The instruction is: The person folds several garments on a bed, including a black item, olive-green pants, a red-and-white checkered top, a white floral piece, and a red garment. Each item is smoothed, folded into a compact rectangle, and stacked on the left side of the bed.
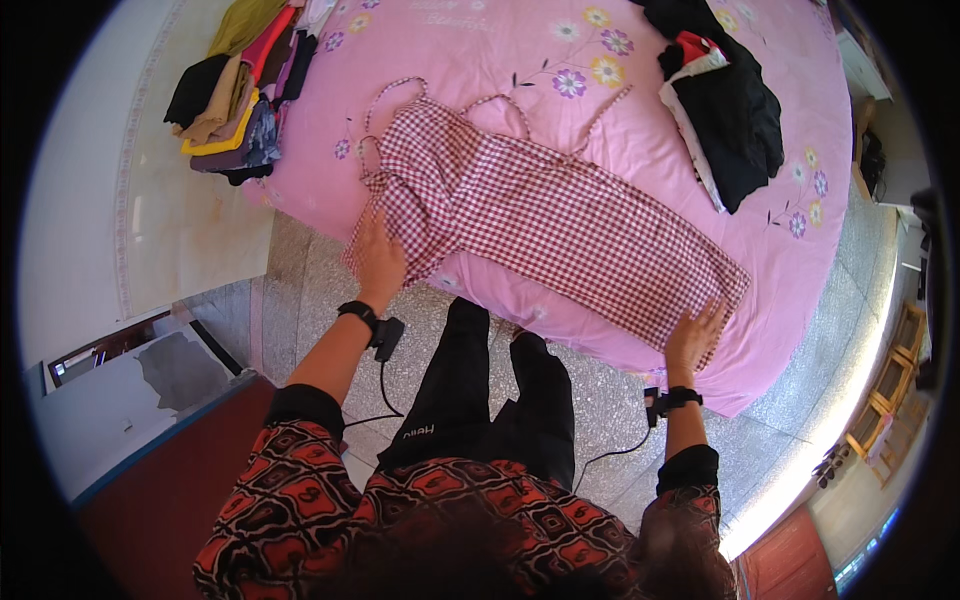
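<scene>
A red-and-white gingham garment (pixel 577 217) with thin straps, a dress or an apron, lies spread slantwise near the front edge of the bed. Its upper end is bunched and partly overhangs that edge on the left. My left hand (pixel 377 259) rests on this bunched part, palm down, with the thumb apart from the fingers. On the lower end, at the right, my right hand (pixel 691 339) lies flat with its fingers spread. Neither hand visibly pinches the cloth. Loose straps trail across the pink floral bedsheet (pixel 465 52) beyond the garment.
Folded clothes (pixel 225 124) form a stack at the bed's far left. A crumpled black garment (pixel 731 127) with a pale edge lies at the far right. Cables hang from both wrist bands. Below me is a speckled floor (pixel 600 397); wooden chairs (pixel 889 386) stand at right.
</scene>
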Tool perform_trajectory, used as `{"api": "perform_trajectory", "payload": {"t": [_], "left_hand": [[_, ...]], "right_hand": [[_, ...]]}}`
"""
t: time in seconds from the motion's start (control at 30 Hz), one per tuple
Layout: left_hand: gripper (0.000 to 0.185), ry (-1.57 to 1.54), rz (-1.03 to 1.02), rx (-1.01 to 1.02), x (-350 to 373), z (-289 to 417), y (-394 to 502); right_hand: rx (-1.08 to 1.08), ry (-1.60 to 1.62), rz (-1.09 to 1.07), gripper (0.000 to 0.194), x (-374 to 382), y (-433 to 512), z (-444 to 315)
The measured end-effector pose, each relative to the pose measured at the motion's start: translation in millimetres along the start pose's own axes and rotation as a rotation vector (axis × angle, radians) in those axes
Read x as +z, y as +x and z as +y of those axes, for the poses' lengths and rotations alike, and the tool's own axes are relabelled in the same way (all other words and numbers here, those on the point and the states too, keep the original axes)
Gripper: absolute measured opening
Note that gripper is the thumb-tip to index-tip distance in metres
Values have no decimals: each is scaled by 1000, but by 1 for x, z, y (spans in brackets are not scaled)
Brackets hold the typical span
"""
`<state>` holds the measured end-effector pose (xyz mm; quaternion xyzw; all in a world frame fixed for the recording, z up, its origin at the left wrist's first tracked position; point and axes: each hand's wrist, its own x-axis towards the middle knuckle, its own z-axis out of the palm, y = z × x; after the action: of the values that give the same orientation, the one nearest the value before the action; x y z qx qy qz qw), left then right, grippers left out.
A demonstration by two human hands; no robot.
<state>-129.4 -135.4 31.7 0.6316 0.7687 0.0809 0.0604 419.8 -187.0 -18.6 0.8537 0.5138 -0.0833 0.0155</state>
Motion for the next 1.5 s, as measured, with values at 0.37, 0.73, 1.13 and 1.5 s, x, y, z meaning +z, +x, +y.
{"api": "perform_trajectory", "payload": {"t": [0.37,0.73,1.13,1.5], "left_hand": [[55,-204,-257,124,5,-164,20],[22,-723,-834,66,-81,-183,-64],[28,-1265,-1134,-384,-137,-106,4],[19,-1654,-902,-286,-84,13,222]], "right_hand": [[-959,495,-248,55,6,-50,-356],[-823,179,-494,60,41,-21,-437],[-1017,384,-332,73,16,-37,-420],[-171,1117,-532,60,8,-30,-373]]}}
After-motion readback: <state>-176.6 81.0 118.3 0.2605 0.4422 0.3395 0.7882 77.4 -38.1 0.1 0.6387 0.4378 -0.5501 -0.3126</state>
